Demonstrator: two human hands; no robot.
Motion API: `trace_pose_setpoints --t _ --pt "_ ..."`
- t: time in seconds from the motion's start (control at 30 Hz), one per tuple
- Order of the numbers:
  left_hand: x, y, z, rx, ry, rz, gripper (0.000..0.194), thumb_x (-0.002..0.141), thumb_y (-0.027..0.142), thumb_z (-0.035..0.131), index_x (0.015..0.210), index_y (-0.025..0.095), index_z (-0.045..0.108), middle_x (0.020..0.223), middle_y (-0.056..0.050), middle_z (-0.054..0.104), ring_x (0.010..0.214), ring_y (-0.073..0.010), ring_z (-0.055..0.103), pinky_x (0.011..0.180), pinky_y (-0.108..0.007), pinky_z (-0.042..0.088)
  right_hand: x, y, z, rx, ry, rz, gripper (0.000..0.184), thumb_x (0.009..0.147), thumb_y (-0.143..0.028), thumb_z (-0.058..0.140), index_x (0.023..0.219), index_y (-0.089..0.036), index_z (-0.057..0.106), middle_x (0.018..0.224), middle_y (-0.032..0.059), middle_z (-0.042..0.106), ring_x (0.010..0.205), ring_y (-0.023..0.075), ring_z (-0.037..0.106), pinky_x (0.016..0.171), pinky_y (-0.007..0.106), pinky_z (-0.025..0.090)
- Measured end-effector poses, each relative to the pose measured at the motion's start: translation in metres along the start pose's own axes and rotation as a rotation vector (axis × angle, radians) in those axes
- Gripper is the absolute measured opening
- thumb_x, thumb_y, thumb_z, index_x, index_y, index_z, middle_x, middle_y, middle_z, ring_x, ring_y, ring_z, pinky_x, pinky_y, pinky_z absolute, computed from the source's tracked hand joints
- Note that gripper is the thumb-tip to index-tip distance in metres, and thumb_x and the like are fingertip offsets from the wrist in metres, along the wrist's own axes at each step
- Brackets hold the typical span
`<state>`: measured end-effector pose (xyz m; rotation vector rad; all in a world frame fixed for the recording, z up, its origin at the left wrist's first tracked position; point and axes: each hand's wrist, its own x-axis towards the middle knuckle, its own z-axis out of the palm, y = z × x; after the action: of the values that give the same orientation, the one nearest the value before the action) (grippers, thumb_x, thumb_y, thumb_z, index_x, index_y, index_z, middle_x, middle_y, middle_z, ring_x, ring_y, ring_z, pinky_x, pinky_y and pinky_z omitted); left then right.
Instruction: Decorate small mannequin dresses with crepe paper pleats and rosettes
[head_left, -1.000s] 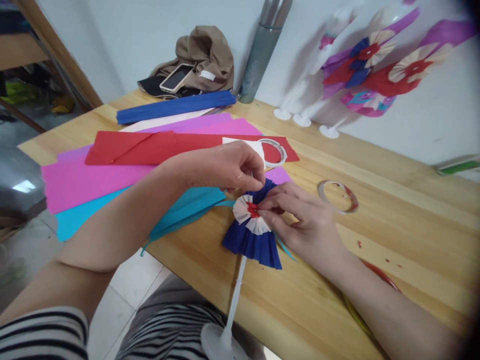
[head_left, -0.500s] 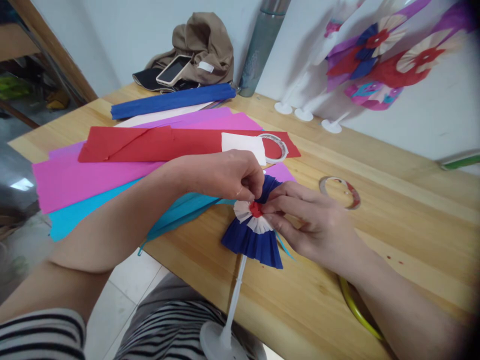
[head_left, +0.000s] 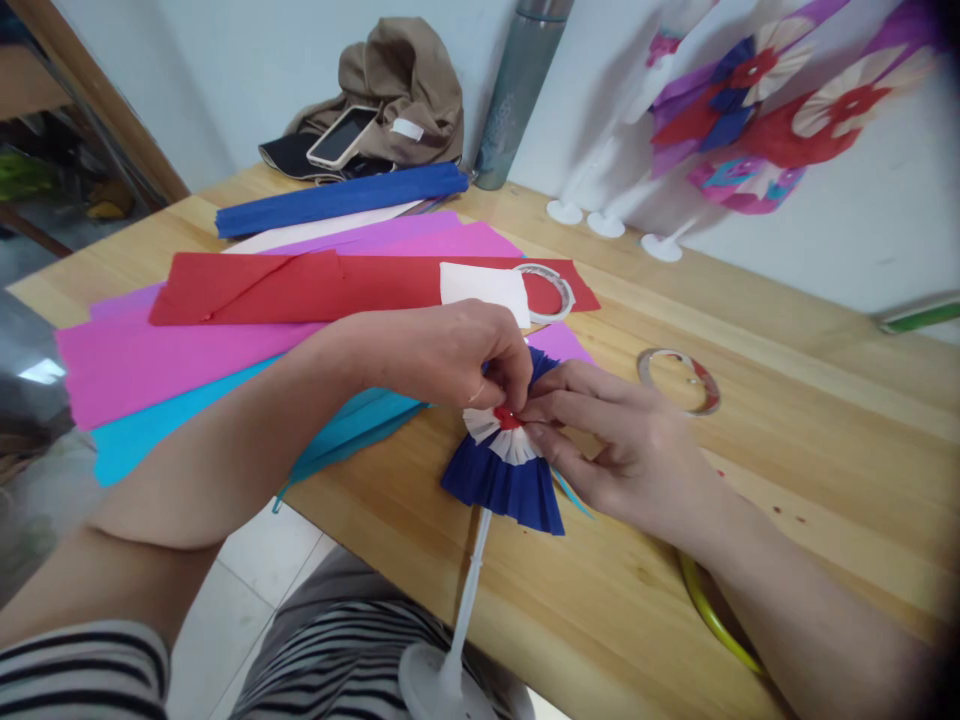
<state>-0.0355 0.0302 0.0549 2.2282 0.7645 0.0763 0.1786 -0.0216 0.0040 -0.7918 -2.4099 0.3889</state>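
Matt crinkled paper rosette (head_left: 504,480), smooth plastic stand (head_left: 470,580), smooth grained-wood tabletop (head_left: 600,600).

The ruffle (head_left: 504,486) is blue, the rosette (head_left: 517,447) cream, its centre (head_left: 507,420) red, the stand (head_left: 468,595) white, the sleeve (head_left: 86,668) striped black-and-white.

Blue pleated paper (head_left: 502,485): spread as a fan below, a second, smaller portion showing above; lower edge ragged, folds running roughly lengthwise. Cream rosette (head_left: 517,447) lies on its front, pleated, radiating, upper part covered from sight. Red centre (head_left: 507,420): small, crumpled, bearing a tiny pale spot too small to identify. Thin turquoise strip (head_left: 574,495) emerges at the fan's right side; attachment not discernible. White stem (head_left: 469,595) runs below the fan, slanting down-left to a round white base (head_left: 439,685), cut off by the lower frame edge.
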Motion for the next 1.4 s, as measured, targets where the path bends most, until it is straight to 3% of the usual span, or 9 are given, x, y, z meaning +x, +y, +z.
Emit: trace_pose_setpoints --t 0.23,0.6,0.87,1.13,1.27,1.4 --pt "0.001 -0.001 0.002 0.062 -0.005 -0.010 0.023 0.082 0.003 0.062 0.087 0.016 0.079 0.084 0.000 0.073 0.075 -0.0095 0.061 0.070 -0.018 0.045 -0.003 0.003 0.002 0.022 0.026 0.022 0.019 0.091 -0.007 0.060 0.095 -0.022 0.070 0.089 0.0070 0.069 0.072 0.0174 0.068 0.060 0.030 0.055" --pt "0.003 0.002 0.003 0.174 -0.070 -0.017 0.034 0.081 -0.005 0.060 0.092 0.019 0.082 0.097 -0.001 0.079 0.088 -0.0114 0.067 0.080 -0.018 0.047 -0.003 0.001 -0.004 -0.157 -0.036 -0.098 0.021 0.093 -0.009 0.056 0.089 -0.022 0.072 0.089 0.0075 0.071 0.069 0.0180 0.066 0.056 0.030 0.050" --pt "0.001 0.008 0.003 0.400 -0.118 0.005 0.028 0.083 0.003 0.061 0.082 0.022 0.082 0.085 -0.001 0.075 0.070 -0.0119 0.058 0.063 -0.024 0.036 -0.002 -0.001 -0.004 -0.359 -0.089 -0.224 0.028 0.098 -0.010 0.050 0.080 -0.015 0.071 0.082 0.0107 0.072 0.066 0.0201 0.065 0.056 0.034 0.050" --pt "-0.002 0.011 0.006 0.503 -0.113 -0.004 0.025 0.085 0.008 0.060 0.086 0.023 0.080 0.084 -0.002 0.074 0.064 -0.0135 0.052 0.058 -0.028 0.031 0.004 0.004 -0.006 0.070 -0.059 -0.012 0.021 0.090 -0.004 0.056 0.088 -0.017 0.073 0.088 0.0087 0.073 0.074 0.0161 0.071 0.061 0.026 0.057" --pt "-0.002 0.011 0.007 0.508 -0.106 0.002 0.026 0.087 0.008 0.059 0.085 0.022 0.080 0.083 -0.003 0.074 0.065 -0.0144 0.052 0.059 -0.029 0.029 0.005 0.007 -0.003 0.096 -0.006 0.036 0.019 0.090 -0.004 0.061 0.089 -0.018 0.073 0.086 0.0075 0.073 0.072 0.0156 0.070 0.061 0.026 0.056" --pt "-0.003 0.010 0.007 0.506 -0.086 0.026 0.026 0.088 0.009 0.057 0.082 0.020 0.079 0.080 -0.003 0.072 0.063 -0.0140 0.049 0.058 -0.029 0.026 0.005 0.005 -0.002 0.075 -0.043 0.028 0.022 0.089 -0.003 0.058 0.094 -0.017 0.074 0.091 0.0099 0.073 0.075 0.0175 0.070 0.062 0.028 0.057"
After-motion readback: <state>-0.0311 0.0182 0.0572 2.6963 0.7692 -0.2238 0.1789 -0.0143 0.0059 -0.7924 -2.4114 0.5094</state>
